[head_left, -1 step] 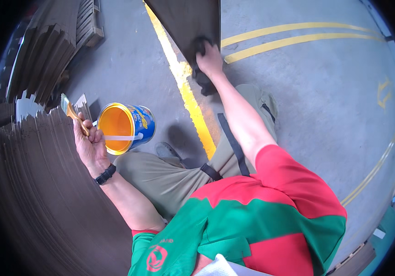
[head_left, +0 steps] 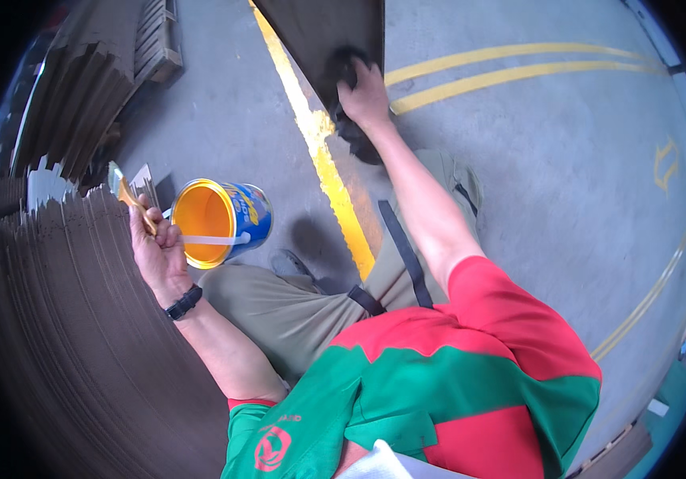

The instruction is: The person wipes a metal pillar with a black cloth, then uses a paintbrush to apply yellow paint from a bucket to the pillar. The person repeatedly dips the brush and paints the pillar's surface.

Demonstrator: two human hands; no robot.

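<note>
My left hand (head_left: 159, 255), raised beside the bucket, is closed around the wooden handle of a paintbrush (head_left: 126, 190). Its pale bristles point up and away. Just right of that hand, an open blue and yellow paint bucket (head_left: 253, 214) stands tilted in view, its inside orange-yellow and its pale handle hanging across the front. With my arm stretched forward, my right hand (head_left: 365, 94) is closed against a dark, blurred thing (head_left: 344, 62), whose kind I cannot make out. This lies over the lower part of a dark panel (head_left: 335, 24) that narrows towards me.
Stacked brown sheets (head_left: 79, 319) fill the left side, with more sheets (head_left: 71, 112) and a wooden pallet (head_left: 155, 48) beyond. A worn yellow line (head_left: 331, 180) crosses the grey floor. Two yellow stripes (head_left: 502, 65) curve at the far right.
My right hand and the dark thing have shifted slightly farther away along the panel. My left hand and the paintbrush have hardly moved.
</note>
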